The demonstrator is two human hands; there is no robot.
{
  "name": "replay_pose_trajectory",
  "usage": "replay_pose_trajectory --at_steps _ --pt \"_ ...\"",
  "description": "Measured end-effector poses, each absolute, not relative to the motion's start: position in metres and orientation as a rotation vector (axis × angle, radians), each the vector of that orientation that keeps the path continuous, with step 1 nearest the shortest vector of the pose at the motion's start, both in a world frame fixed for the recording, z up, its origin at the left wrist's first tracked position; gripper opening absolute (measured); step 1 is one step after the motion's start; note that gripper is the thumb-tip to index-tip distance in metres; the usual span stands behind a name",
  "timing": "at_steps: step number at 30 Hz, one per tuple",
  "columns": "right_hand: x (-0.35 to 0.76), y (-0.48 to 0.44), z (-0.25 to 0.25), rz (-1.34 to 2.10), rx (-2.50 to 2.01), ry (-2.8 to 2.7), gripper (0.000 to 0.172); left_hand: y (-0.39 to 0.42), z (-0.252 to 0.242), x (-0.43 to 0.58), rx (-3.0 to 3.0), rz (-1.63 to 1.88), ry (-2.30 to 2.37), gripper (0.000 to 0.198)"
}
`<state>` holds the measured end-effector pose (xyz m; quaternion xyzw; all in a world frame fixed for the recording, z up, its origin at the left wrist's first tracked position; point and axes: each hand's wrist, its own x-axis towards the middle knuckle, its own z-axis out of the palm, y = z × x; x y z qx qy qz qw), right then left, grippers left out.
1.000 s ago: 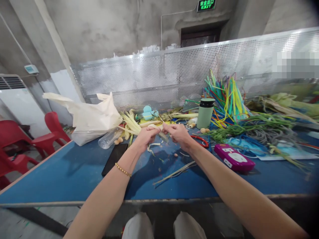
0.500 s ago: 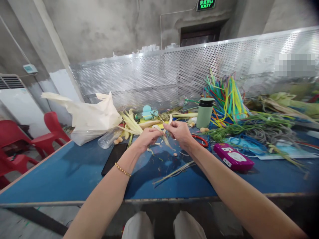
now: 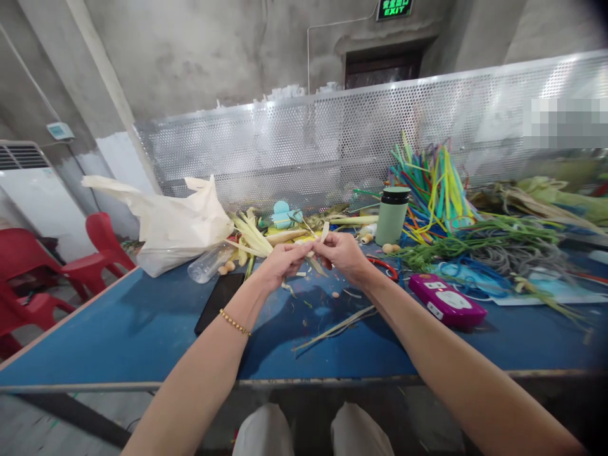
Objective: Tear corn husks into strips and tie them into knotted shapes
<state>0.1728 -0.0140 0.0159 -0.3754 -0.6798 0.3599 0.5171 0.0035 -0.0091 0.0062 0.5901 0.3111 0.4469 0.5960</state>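
Above the middle of the blue table, my left hand (image 3: pixel 284 263) and my right hand (image 3: pixel 341 252) meet at the fingertips. Both are closed in a pinch on a pale strip of corn husk (image 3: pixel 325 232), whose upper end stands up by my right fingers. Another bit of husk (image 3: pixel 287 288) hangs below my left hand. The part between the fingertips is mostly hidden. Left of my hands lies a bunch of pale yellow-green husks (image 3: pixel 254 235). Thin dry stalks (image 3: pixel 335 330) rest on the table beneath my right forearm.
A white plastic bag (image 3: pixel 180 218), a clear bottle (image 3: pixel 208 266) and a black phone (image 3: pixel 219 303) are on the left. A green tumbler (image 3: pixel 392 218), a purple box (image 3: pixel 446 301), green cords (image 3: pixel 479 237) and colourful strips (image 3: pixel 441 190) stand right. A perforated metal panel (image 3: pixel 266 149) runs behind.
My hands have come together; the gap between their fingertips has closed. The husk strip stays between them. The things on the table have not moved.
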Motion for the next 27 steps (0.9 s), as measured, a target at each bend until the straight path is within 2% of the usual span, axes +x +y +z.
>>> replay_pose_trajectory --at_steps 7,11,19,27 --pt "0.177 -0.009 0.015 1.029 -0.937 -1.638 0.04 -0.014 0.006 0.002 1.528 0.934 0.765 0.059" --pt "0.179 -0.005 0.012 1.041 -0.861 -1.67 0.034 -0.015 0.007 0.002 1.423 0.883 0.742 0.052" --pt "0.174 -0.004 0.01 0.994 -0.877 -1.577 0.036 -0.011 0.002 0.008 1.288 1.048 0.736 0.043" --pt "0.169 -0.007 0.011 0.969 -0.895 -1.569 0.032 -0.012 0.002 0.007 1.33 0.967 0.74 0.04"
